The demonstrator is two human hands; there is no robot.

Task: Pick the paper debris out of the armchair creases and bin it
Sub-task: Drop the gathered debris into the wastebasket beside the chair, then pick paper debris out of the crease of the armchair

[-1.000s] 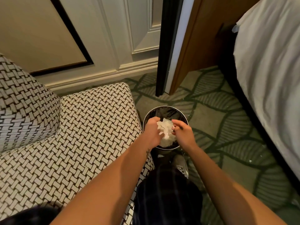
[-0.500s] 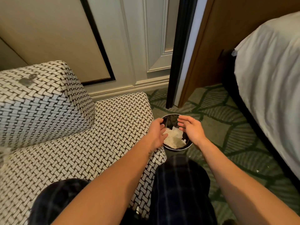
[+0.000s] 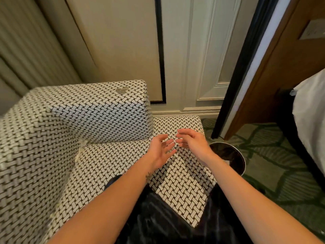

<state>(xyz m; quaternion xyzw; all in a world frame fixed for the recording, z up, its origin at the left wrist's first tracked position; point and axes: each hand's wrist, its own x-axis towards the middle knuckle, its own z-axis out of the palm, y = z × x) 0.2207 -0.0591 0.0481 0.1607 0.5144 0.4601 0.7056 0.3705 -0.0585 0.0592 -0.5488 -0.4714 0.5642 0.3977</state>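
Leaf-patterned carpet point(image 3: 281, 166) under woven armchair point(image 3: 175, 173) and bin point(image 3: 237, 155); left hand point(image 3: 161, 152), right hand point(image 3: 191, 140): grip released, empty.

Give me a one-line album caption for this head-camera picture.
Both empty hands, left and right, hover open over the woven armchair seat, beside the bin; paper bits line its crease.

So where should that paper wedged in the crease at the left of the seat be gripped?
Pinch the tuft of the paper debris that pokes up at the top of the crease, probably coming from the seat side, above. The rest lies sunk along the seam against the armchair side, so only that raised end offers a hold.
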